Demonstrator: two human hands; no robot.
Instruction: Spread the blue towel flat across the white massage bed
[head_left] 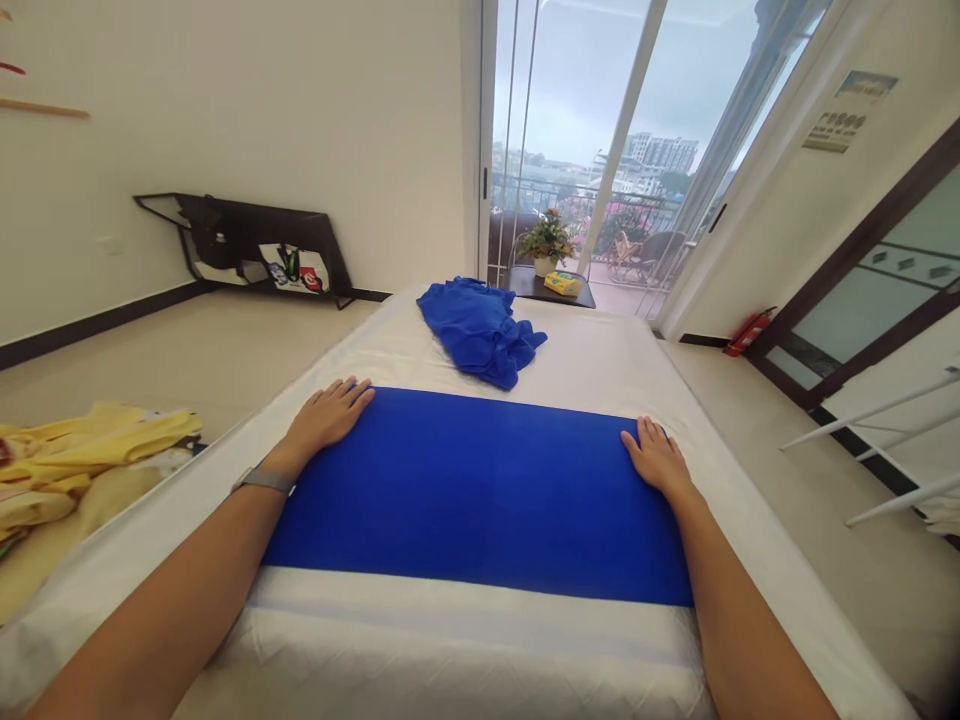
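A smooth blue cloth (480,490) lies flat as a wide rectangle across the white-covered bed (600,350). My left hand (330,415) rests on its far left corner, fingers stretched out and pointing away from me. At the far right corner, my right hand (656,455) lies flat with its fingers extended. Neither hand grips the cloth. A second blue cloth (484,330) sits crumpled on the bed beyond the flat one, apart from both hands. A grey band circles my left wrist.
Yellow clothes (97,465) are piled at the left of the bed. A small dark table (525,287) with a potted plant (547,245) and a yellow pack (564,284) stands past its far end. A white metal rack (900,430) is on the right.
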